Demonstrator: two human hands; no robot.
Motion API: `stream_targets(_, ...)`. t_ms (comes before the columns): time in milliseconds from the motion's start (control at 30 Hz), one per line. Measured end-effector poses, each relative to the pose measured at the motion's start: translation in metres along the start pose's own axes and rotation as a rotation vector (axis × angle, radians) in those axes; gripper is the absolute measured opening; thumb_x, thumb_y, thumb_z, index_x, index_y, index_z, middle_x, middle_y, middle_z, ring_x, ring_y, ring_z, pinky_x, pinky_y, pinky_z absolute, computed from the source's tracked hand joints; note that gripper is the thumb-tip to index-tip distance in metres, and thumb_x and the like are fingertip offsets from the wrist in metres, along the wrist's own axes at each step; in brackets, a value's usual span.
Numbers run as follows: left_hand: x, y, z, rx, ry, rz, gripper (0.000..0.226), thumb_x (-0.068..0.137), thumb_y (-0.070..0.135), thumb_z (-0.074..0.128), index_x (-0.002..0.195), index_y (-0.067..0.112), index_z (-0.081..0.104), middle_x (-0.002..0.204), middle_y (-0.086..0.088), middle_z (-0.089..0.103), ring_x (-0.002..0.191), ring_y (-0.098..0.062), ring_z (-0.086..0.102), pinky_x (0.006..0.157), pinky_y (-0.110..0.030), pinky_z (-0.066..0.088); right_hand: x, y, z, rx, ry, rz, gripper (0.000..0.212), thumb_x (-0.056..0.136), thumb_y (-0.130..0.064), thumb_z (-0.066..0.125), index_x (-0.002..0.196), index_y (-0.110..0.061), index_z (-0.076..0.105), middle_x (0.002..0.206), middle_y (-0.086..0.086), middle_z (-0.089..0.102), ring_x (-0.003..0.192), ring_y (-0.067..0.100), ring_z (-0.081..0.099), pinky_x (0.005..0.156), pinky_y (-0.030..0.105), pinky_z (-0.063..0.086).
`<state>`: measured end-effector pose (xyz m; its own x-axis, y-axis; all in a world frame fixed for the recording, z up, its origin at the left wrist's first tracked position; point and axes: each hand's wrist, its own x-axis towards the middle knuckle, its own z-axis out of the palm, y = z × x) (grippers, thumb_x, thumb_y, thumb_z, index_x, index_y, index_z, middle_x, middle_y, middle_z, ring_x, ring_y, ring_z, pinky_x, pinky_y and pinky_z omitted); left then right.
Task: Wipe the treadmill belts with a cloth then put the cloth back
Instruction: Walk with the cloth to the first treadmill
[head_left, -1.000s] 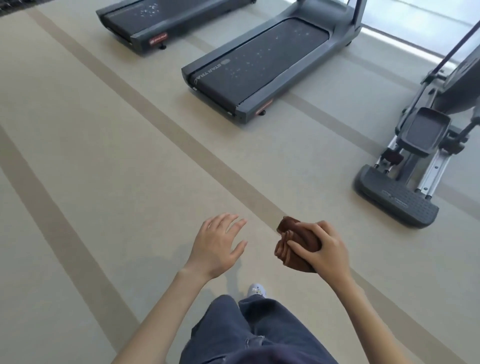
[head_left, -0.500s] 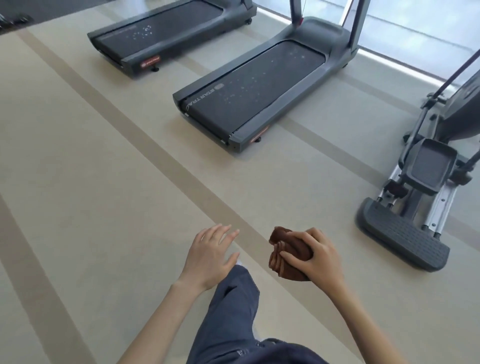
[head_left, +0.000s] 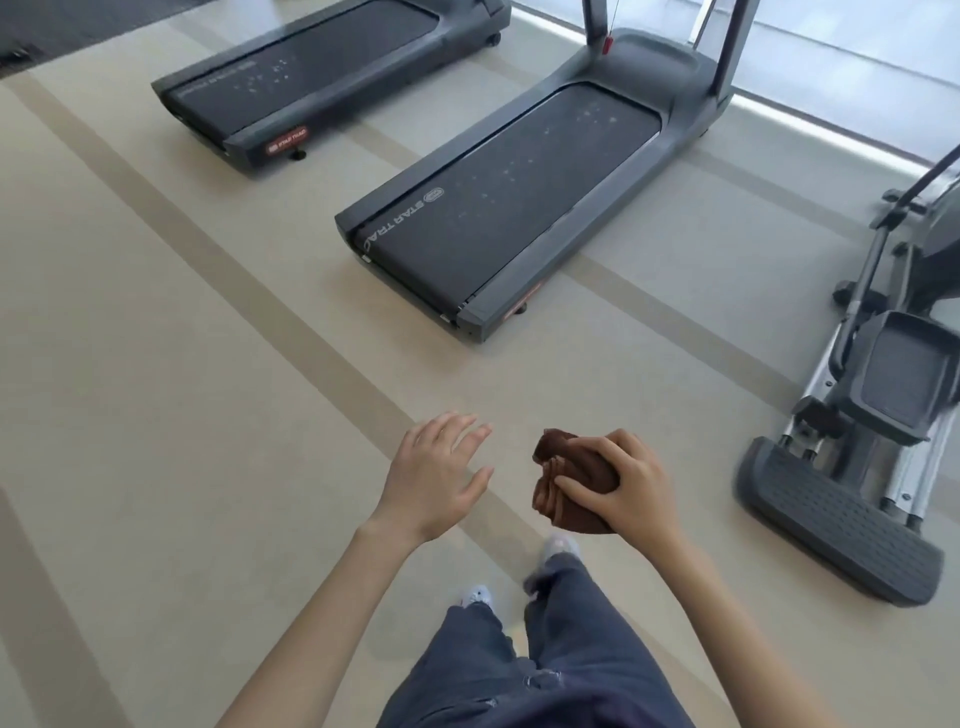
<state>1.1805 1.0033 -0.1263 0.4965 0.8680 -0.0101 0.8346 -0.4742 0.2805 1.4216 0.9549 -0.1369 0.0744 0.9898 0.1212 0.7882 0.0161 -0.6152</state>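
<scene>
Right hand (head_left: 631, 488) grips a bunched brown cloth (head_left: 566, 480), left hand (head_left: 434, 478) beside it empty with fingers spread, both above the floor (head_left: 171, 364); beyond, a treadmill (head_left: 519, 208) with apparently speckled belt.

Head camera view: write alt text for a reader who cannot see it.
A person's right hand grips a bunched brown cloth while the empty left hand is spread open, facing two treadmills: the nearer treadmill has a speckled belt.

Bare forearms (head_left: 311, 618), loose blue-grey trousers (head_left: 540, 670), pale sneakers (head_left: 475, 596)
</scene>
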Motion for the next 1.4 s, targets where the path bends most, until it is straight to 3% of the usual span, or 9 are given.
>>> stream_targets(133,0.048,-0.005,0.008,0.003,-0.002,-0.037,0.046,0.089,0.036,0.055,0.132,0.019,0.052,0.135,-0.003,0.052,0.127,-0.023,0.044,0.105,-0.039,0.033,0.051,0.036,-0.006,0.002,-0.008,0.018,0.032,0.068,-0.044,0.079,0.096,-0.033,0.068,0.082,-0.010,0.055,0.080,0.014,0.056,0.071,0.037,0.048)
stream_targets(333,0.148,0.003,0.014,0.016,-0.030,-0.067,0.047,0.090,0.041,0.048,0.133,0.021,0.051,0.135,-0.002,0.052,0.127,-0.022,0.044,0.105,-0.038,0.032,0.155,0.096,-0.032,0.025,0.012,0.001,0.032,0.070,-0.044,0.078,0.099,-0.037,0.065,0.084,-0.012,0.053,0.081,0.014,0.054,0.072,0.035,0.047)
stream_targets(700,0.331,0.016,-0.004,0.020,0.063,-0.233,0.049,0.094,0.041,0.042,0.139,0.023,0.042,0.144,0.000,0.042,0.136,-0.019,0.031,0.108,-0.037,0.026,0.331,0.163,-0.074,0.048,-0.110,-0.088,0.033,0.071,-0.040,0.078,0.100,-0.031,0.068,0.087,-0.006,0.056,0.085,0.018,0.055,0.078,0.043,0.047)
stream_targets(1133,0.444,-0.073,-0.005,0.008,0.014,-0.413,0.051,0.095,0.044,0.037,0.143,0.026,0.035,0.148,0.003,0.036,0.139,-0.015,0.024,0.112,-0.033,0.018,0.506,0.163,-0.038,0.016,-0.210,-0.217,0.032,0.071,-0.043,0.078,0.100,-0.038,0.065,0.085,-0.009,0.054,0.084,0.015,0.053,0.074,0.033,0.045)
stream_targets(1400,0.530,-0.145,-0.038,-0.026,0.063,-0.504,0.050,0.096,0.043,0.036,0.143,0.026,0.034,0.149,0.004,0.034,0.139,-0.015,0.023,0.111,-0.031,0.017,0.649,0.120,-0.017,-0.057,-0.271,-0.351,0.033,0.072,-0.044,0.076,0.102,-0.034,0.067,0.080,-0.012,0.048,0.080,0.014,0.050,0.072,0.036,0.046)
